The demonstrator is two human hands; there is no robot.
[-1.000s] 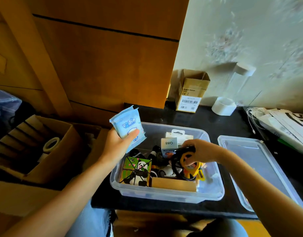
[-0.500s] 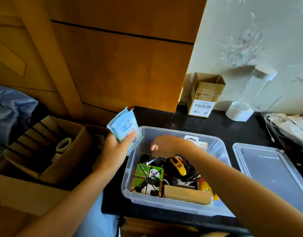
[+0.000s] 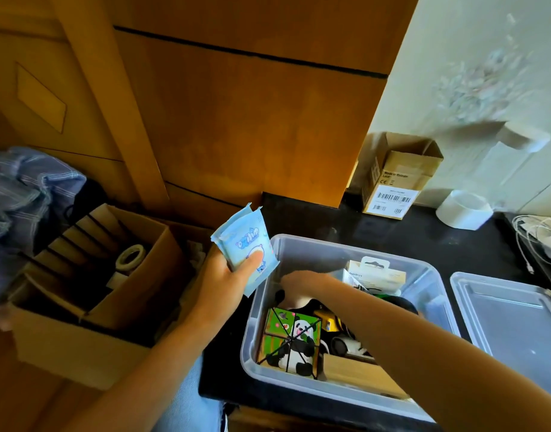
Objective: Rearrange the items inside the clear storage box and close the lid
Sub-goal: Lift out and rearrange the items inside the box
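My left hand point(image 3: 227, 275) pinches a small pale-blue foil sachet with cartoon print point(image 3: 246, 244), thumb across its face, holding it up just outside the left rim of the clear plastic storage box point(image 3: 436, 288). My right hand point(image 3: 302, 283) reaches down into the box's far-left corner; its fingers are hidden behind the wrist, so I cannot tell whether they grip anything. Inside the box, near me, sits a green cardboard cube printed with a panda point(image 3: 291, 341), beside a flat pale wooden block point(image 3: 358, 374); a white carded retail pack point(image 3: 377, 275) stands at the far side. The clear flat lid point(image 3: 511, 325) lies off the box, just to its right. Both rest on a black countertop point(image 3: 346, 222). Further back stand an open brown shipping carton point(image 3: 398, 179) and a white tape roll point(image 3: 462, 210) against a pale patterned wall point(image 3: 473, 73). Orange-brown wooden panelling point(image 3: 237, 120) fills the left, with an open cardboard box with dividers point(image 3: 81, 291) below it.
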